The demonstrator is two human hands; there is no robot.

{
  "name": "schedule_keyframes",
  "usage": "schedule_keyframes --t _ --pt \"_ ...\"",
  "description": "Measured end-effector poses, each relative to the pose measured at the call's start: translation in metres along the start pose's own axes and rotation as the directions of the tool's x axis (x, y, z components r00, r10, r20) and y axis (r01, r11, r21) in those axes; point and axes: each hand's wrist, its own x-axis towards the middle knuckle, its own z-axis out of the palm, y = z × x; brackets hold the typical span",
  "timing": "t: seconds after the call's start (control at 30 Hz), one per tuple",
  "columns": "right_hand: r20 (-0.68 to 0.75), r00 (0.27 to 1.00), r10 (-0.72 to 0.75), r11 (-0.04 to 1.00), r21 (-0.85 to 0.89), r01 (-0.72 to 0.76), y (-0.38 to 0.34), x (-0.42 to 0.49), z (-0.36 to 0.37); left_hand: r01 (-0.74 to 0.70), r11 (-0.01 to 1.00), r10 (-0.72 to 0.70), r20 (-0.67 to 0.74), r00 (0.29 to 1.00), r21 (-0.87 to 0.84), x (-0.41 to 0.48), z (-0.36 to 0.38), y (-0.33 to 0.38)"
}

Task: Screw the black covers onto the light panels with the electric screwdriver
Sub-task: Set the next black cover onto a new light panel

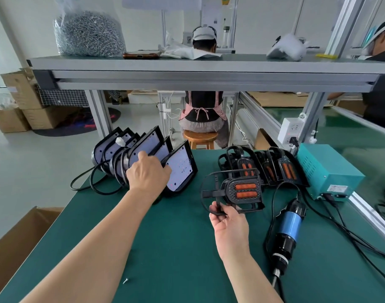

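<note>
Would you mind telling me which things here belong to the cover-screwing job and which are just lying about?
Job: panels, one gripped by the left hand; cover in the right hand; spare covers; screwdriver; screws bag.
Lying about: phone; cardboard box.

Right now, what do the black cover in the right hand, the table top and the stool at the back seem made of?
The black cover, pinched by the right hand: likely moulded plastic, matte, with thin ribs; its orange inserts look rubbery. The table top: a dull green mat, perhaps rubber or vinyl. The stool: wood, warm brown with a slight sheen.
</note>
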Motion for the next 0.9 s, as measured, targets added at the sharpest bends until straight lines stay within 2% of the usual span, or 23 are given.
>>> schedule_keyframes --t 0.07,0.13,0.23,0.3,0.37,0.57,0.67,0.8,0.9 --pt "0.005 1.000 -0.007 1.000 -0.003 0.007 -0.001 0.000 0.001 -0.005 0.999 0.006 0.019 1.000 -0.053 0.000 -0.001 0.003" --pt "0.002 1.000 -0.013 1.000 0.003 0.013 -0.001 -0.001 0.001 0.057 0.974 -0.033 0.107 0.994 -0.221 0.000 0.001 0.002" --pt "-0.022 1.000 -0.007 1.000 0.026 0.007 -0.002 0.000 0.001 0.291 0.813 -0.102 0.368 0.924 -0.505 -0.009 0.004 0.006" --pt "-0.037 0.999 0.001 1.000 0.029 0.000 -0.002 0.000 0.001 0.438 0.700 -0.119 0.512 0.851 -0.564 -0.022 0.009 0.009" --pt "-0.037 0.999 -0.008 1.000 0.024 0.009 -0.003 0.000 -0.001 0.509 0.643 -0.117 0.584 0.803 -0.572 -0.039 0.015 0.011" --pt "-0.029 0.988 -0.153 0.988 -0.029 0.152 -0.011 -0.002 -0.005 0.500 0.597 -0.031 0.605 0.796 -0.627 -0.099 0.030 0.004" --pt "-0.020 0.970 -0.242 0.956 -0.178 0.235 -0.016 -0.007 -0.007 0.510 0.566 0.000 0.618 0.786 -0.648 -0.127 0.031 0.001" --pt "0.063 0.933 -0.354 0.834 -0.430 0.346 -0.021 -0.012 -0.008 0.492 0.551 0.066 0.623 0.780 -0.674 -0.152 0.026 -0.001" --pt "0.100 0.914 -0.393 0.726 -0.576 0.375 -0.022 -0.020 -0.012 0.476 0.567 0.122 0.640 0.759 -0.673 -0.166 0.020 0.001"
